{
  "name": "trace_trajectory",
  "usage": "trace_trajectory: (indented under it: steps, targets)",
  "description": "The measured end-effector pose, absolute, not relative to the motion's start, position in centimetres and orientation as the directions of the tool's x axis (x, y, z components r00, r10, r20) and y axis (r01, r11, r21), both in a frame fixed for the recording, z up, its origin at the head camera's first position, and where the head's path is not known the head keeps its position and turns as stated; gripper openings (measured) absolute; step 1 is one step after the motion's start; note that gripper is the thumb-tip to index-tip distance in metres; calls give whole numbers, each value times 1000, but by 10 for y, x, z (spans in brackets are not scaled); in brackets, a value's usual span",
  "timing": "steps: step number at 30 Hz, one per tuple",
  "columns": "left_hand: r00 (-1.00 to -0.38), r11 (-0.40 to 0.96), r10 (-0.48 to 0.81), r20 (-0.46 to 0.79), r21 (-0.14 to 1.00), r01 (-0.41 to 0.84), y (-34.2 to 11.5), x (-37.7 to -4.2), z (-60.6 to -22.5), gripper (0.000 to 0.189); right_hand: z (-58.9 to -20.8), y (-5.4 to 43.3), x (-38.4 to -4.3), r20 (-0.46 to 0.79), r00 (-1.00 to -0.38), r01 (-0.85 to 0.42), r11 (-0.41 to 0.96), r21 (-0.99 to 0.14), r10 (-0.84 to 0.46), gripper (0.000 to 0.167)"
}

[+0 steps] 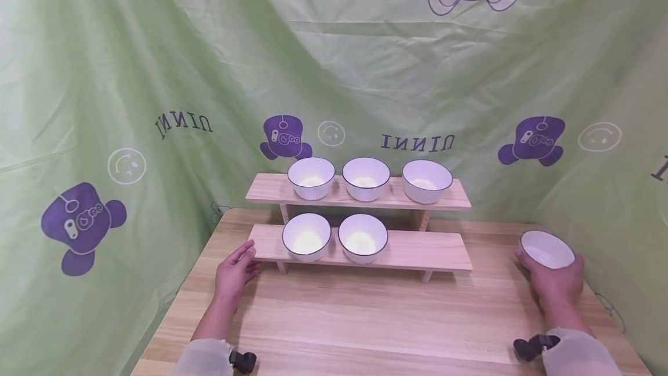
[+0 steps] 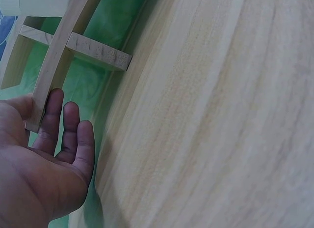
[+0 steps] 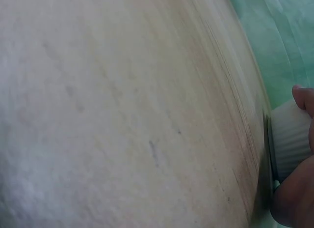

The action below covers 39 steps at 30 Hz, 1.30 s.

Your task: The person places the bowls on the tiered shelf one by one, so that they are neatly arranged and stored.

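My right hand [image 1: 558,280] grips a white bowl [image 1: 548,249] with a dark rim at the right side of the table. Its ribbed wall [image 3: 290,139] shows between thumb and fingers at the edge of the right wrist view. At the left, my left hand [image 1: 235,271] pinches the left end of the lower wooden shelf [image 1: 417,251], with the fingers [image 2: 53,115] under the board and the thumb over it. Two white bowls, one left [image 1: 307,238] and one right [image 1: 363,239], stand on this lower board, left of its middle.
Behind and higher is the upper shelf board [image 1: 334,197], bearing three matching bowls: left [image 1: 311,179], middle [image 1: 366,180] and right [image 1: 427,182]. The shelves stand at the back of a wooden table [image 1: 365,324]. A green printed cloth [image 1: 360,74] hangs behind and along both sides.
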<state>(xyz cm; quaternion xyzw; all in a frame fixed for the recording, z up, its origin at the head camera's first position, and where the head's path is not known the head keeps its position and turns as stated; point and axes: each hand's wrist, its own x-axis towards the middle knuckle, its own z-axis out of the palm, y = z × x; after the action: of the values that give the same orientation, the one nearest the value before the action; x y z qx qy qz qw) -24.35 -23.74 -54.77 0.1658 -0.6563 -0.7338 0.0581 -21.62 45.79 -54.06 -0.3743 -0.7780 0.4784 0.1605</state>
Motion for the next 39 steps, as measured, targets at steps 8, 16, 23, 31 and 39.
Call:
trace_trajectory:
  steps: [8, 16, 23, 31, 39]
  targets:
    - [-939, -122, -297, -173, 982, -143, -237, -243, -544, 56, -543, 461, -216, -103, -661, 433, 266, -861, 744, 136]
    - [-936, -103, -300, -184, 982, -160, -235, -242, -547, 54, -545, 465, -210, -85, -663, 434, 289, -853, 744, 136]
    - [-937, -106, -293, -190, 981, -165, -235, -242, -550, 56, -539, 459, -204, -39, -667, 389, 303, -870, 744, 130]
    - [-936, -115, -304, -180, 982, -151, -235, -241, -546, 54, -530, 443, -203, 0, -699, 333, 326, -885, 715, 128]
    - [-939, -115, -291, -186, 981, -158, -238, -242, -547, 55, -527, 429, -199, 48, -693, 289, 338, -895, 720, 120]
